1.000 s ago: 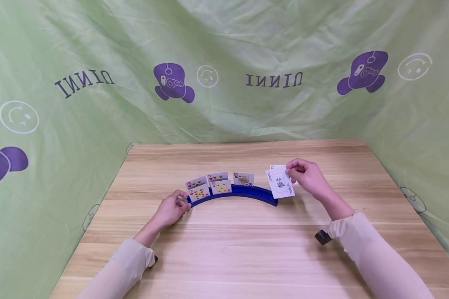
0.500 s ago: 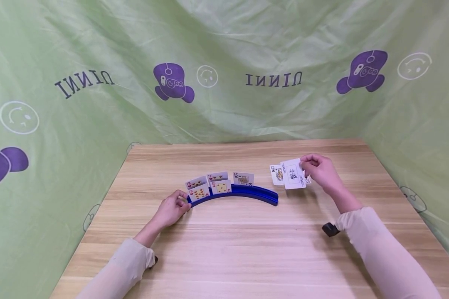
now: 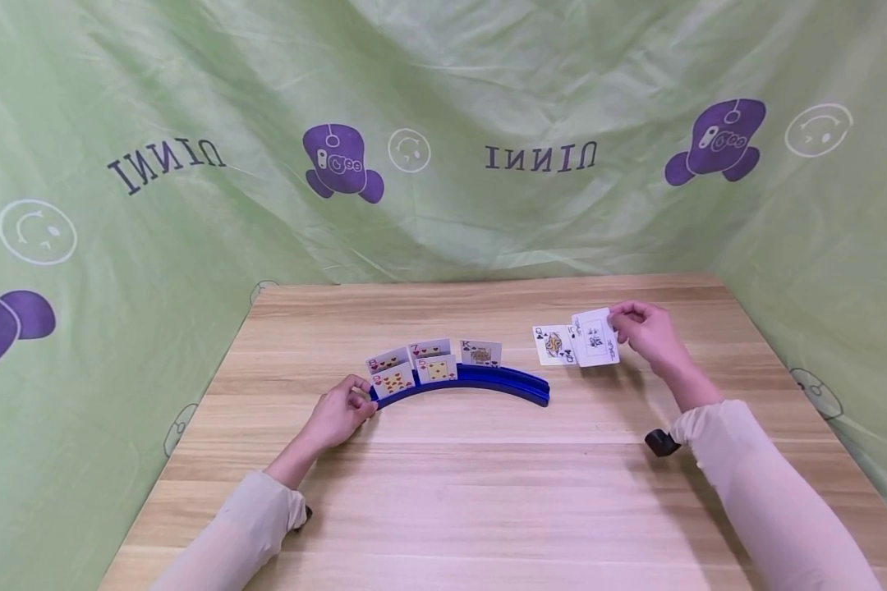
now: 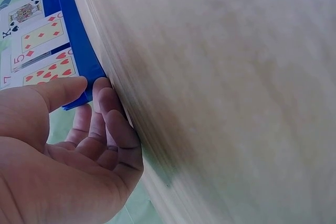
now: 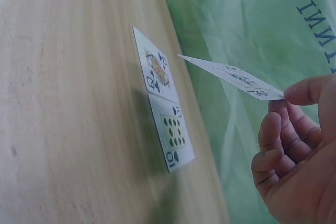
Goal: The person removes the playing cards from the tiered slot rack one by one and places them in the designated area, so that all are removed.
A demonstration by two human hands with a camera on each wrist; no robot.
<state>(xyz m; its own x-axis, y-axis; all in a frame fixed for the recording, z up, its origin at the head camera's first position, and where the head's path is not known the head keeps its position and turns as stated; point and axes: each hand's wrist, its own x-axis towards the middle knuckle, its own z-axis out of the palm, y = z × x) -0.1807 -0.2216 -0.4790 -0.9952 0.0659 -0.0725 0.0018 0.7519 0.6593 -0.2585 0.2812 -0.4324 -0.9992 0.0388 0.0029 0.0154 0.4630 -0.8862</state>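
My left hand (image 3: 340, 414) pinches the left end of a curved blue card holder (image 3: 506, 384), thumb on top and fingers at its side in the left wrist view. Standing in the holder are a heart card (image 3: 393, 382), a five of diamonds (image 3: 438, 370), a seven (image 3: 430, 348) and another red card (image 3: 386, 359) behind, plus a king of spades (image 3: 480, 353). My right hand (image 3: 649, 336) pinches a joker (image 3: 596, 341) by its edge between thumb and fingers. Below the joker, a black queen (image 5: 155, 66) and a black ten (image 5: 172, 132) lie face up.
The wooden table (image 3: 443, 492) reaches back to a green curtain (image 3: 443, 222) with purple prints, which also hangs along both sides. The right half of the holder's groove bears no cards. A black wrist device (image 3: 662, 443) hangs under the right sleeve.
My right hand has carried the joker away from the holder's right end, rightward and back, uncovering the queen and then overlapping the ten. My left hand and the holder have stayed put.
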